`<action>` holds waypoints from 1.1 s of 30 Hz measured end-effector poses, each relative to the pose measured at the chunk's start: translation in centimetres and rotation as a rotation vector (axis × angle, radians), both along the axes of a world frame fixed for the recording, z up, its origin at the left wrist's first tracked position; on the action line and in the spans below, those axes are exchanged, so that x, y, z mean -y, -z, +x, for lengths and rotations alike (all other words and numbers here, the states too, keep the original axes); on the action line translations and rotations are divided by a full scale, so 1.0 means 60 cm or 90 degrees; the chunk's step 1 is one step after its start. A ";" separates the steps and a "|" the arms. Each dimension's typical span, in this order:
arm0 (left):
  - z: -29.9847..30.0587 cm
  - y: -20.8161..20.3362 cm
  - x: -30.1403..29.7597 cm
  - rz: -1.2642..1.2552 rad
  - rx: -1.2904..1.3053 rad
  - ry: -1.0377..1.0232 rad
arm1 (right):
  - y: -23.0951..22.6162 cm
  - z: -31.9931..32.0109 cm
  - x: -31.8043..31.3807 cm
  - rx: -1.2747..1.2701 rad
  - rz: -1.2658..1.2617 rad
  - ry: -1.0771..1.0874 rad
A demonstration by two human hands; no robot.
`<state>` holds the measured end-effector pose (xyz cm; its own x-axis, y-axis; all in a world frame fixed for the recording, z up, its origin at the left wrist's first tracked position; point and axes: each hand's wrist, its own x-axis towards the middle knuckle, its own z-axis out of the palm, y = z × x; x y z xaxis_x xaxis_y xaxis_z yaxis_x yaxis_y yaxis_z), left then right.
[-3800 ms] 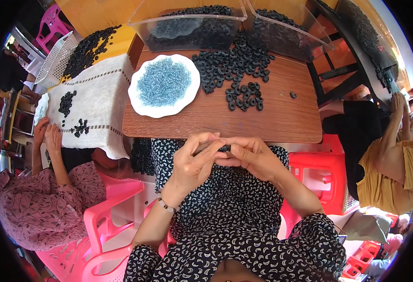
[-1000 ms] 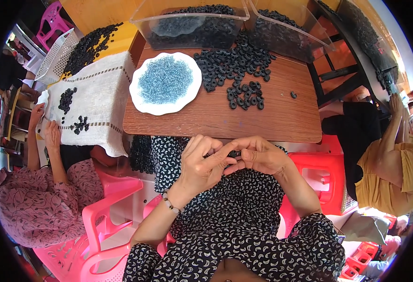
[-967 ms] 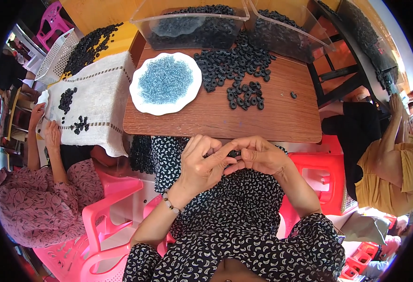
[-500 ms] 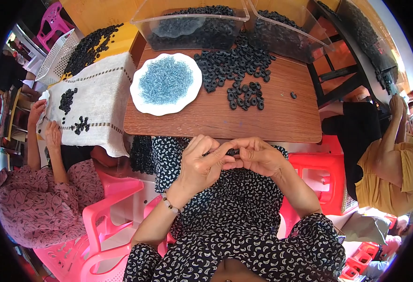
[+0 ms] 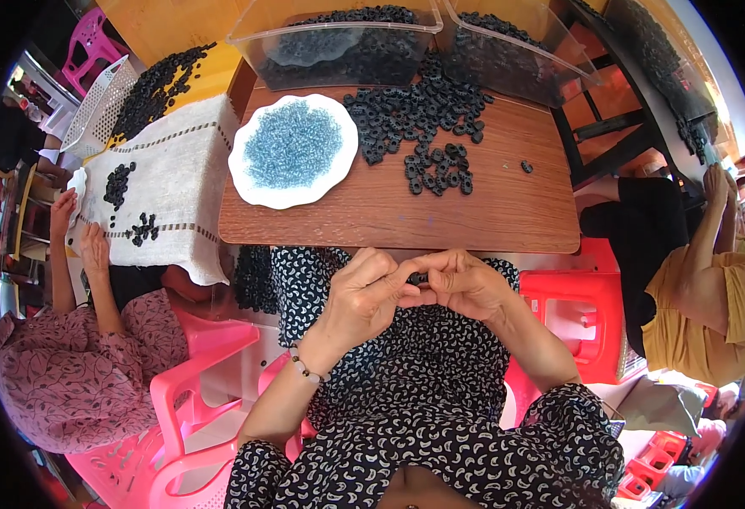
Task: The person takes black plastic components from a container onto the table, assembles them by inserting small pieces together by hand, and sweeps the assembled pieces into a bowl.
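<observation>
My left hand (image 5: pixel 362 294) and my right hand (image 5: pixel 467 287) meet just off the near edge of the wooden table, above my lap. Pinched between the fingertips of both is a small black plastic part (image 5: pixel 417 278), mostly covered by the fingers. On the table, a scalloped white plate (image 5: pixel 249 188) holds many tiny blue translucent beads (image 5: pixel 294 144). To its right spreads a heap of similar black parts (image 5: pixel 398 119), with a smaller cluster (image 5: pixel 438 170) nearer me. One single black part (image 5: pixel 526 166) lies apart at the right.
Two clear plastic bins (image 5: pixel 338 64) of black parts stand at the table's far side. At left, another person's hands (image 5: pixel 92 246) work over a cloth-covered table (image 5: pixel 177 174). A person in a yellow top (image 5: pixel 686 314) sits at right, near red stools (image 5: pixel 563 297) and a black frame (image 5: pixel 614 127).
Both hands stay together with the black part between them, their fingers shifting slightly so more of it shows. The view has moved a little to the right.
</observation>
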<state>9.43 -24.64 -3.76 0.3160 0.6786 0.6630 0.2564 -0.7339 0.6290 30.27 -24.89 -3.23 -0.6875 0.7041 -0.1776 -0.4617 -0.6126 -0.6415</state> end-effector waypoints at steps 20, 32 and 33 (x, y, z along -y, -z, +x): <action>-0.013 -0.013 0.000 -0.063 -0.029 0.035 | -0.021 -0.007 0.005 0.021 0.014 0.019; -0.004 0.002 0.006 -0.045 -0.059 -0.016 | -0.012 -0.017 0.013 0.087 0.023 0.052; -0.003 0.004 0.006 -0.051 -0.061 -0.016 | -0.009 -0.017 0.013 0.087 0.022 0.053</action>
